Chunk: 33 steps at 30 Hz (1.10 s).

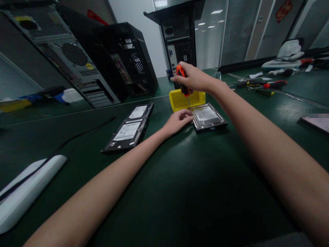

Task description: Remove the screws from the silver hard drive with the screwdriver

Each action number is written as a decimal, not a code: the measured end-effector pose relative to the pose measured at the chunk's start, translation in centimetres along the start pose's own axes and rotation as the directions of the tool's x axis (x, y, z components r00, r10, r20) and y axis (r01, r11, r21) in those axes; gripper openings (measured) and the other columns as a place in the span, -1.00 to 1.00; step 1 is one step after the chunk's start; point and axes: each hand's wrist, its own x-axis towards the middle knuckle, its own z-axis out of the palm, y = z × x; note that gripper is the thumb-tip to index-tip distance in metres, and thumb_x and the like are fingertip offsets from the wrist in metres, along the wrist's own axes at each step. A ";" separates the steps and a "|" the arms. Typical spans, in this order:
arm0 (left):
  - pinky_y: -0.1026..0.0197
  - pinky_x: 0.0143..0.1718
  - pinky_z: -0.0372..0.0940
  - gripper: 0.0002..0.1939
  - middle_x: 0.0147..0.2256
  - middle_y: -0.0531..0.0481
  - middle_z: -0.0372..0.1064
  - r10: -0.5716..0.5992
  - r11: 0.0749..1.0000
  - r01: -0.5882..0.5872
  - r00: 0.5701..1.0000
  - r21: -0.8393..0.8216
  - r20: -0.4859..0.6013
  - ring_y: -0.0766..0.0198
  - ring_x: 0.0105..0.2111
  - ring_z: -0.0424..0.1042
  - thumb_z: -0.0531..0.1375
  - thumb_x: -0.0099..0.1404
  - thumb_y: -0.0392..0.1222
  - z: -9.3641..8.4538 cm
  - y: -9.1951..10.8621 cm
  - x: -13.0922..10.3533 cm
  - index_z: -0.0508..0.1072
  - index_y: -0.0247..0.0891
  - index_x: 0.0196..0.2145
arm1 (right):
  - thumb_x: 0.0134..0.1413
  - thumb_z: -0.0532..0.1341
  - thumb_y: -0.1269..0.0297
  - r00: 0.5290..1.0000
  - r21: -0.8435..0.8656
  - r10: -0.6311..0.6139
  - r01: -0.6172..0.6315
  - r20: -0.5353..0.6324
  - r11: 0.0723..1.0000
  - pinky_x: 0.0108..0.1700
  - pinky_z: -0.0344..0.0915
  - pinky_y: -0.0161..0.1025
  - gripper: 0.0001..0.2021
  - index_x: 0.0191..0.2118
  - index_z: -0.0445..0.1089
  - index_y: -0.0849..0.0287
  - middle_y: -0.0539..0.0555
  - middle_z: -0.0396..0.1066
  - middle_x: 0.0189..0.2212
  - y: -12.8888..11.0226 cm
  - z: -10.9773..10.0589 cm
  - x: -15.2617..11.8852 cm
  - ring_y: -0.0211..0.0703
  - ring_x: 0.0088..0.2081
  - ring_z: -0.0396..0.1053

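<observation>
My right hand (pixel 189 77) is closed around the orange and black handle of a screwdriver (pixel 181 71). Its thin shaft points down, and the tip meets the left edge of a hard drive (pixel 207 116), which lies label up on the table. At that same edge my left hand (pixel 178 121) has its thumb and fingers closed on the drive's side, close beside the screwdriver tip. The exact contact there is partly hidden by the fingers. Right behind the drive stands a yellow open box (pixel 187 98).
Two more hard drives (pixel 130 128) lie end to end at left. Computer cases (pixel 128 58) stand along the back left, another case (pixel 180 37) behind my hands. Pliers and screwdrivers (pixel 267 85) lie back right. A white object with a black cable (pixel 31 188) is front left on the green table (pixel 180 192).
</observation>
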 end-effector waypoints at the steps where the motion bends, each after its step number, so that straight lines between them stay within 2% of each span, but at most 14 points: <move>1: 0.25 -0.29 0.23 -0.69 -0.33 -0.06 0.39 -0.001 1.000 0.001 1.000 0.000 0.003 0.31 -0.35 0.34 0.15 0.25 -0.06 0.0 0.0 0.0 0.39 -0.39 -0.20 | 0.14 0.13 0.13 1.000 -0.001 0.003 -0.003 0.000 1.000 -0.61 0.11 -0.44 -0.76 -0.27 0.10 0.18 0.00 0.23 -0.46 0.0 0.0 0.0 -0.41 -0.60 0.20; 14: 0.24 -0.30 0.23 -0.71 -0.36 -0.04 0.38 -0.009 1.000 0.009 1.000 -0.018 0.010 0.31 -0.37 0.34 0.15 0.25 -0.06 0.0 0.0 0.0 0.40 -0.37 -0.20 | 0.14 0.11 0.09 0.999 0.011 0.042 -0.042 0.027 0.999 -0.61 0.19 -0.38 -0.74 -0.23 0.08 0.15 0.01 0.29 -0.49 0.1 -0.1 0.0 -0.33 -0.60 0.26; 25: 0.25 -0.31 0.23 -0.71 -0.33 -0.07 0.38 0.012 1.000 -0.012 1.000 0.000 -0.002 0.31 -0.36 0.34 0.14 0.25 -0.07 0.1 -0.2 0.1 0.40 -0.37 -0.21 | 0.13 0.14 0.17 0.996 0.031 0.080 -0.081 0.024 0.996 -0.62 0.14 -0.36 -0.76 -0.26 0.02 0.12 -0.06 0.28 -0.58 0.0 -0.2 -0.2 -0.31 -0.64 0.25; 33: 0.24 -0.29 0.23 -0.70 -0.32 -0.07 0.38 0.027 0.999 -0.027 1.000 -0.020 0.000 0.31 -0.34 0.34 0.15 0.25 -0.05 0.1 -0.4 0.2 0.39 -0.37 -0.21 | 0.13 0.15 0.17 0.998 0.037 0.056 -0.056 0.005 0.998 -0.64 0.06 -0.39 -0.78 -0.31 0.06 0.12 -0.08 0.22 -0.61 0.5 -0.2 -0.2 -0.35 -0.66 0.20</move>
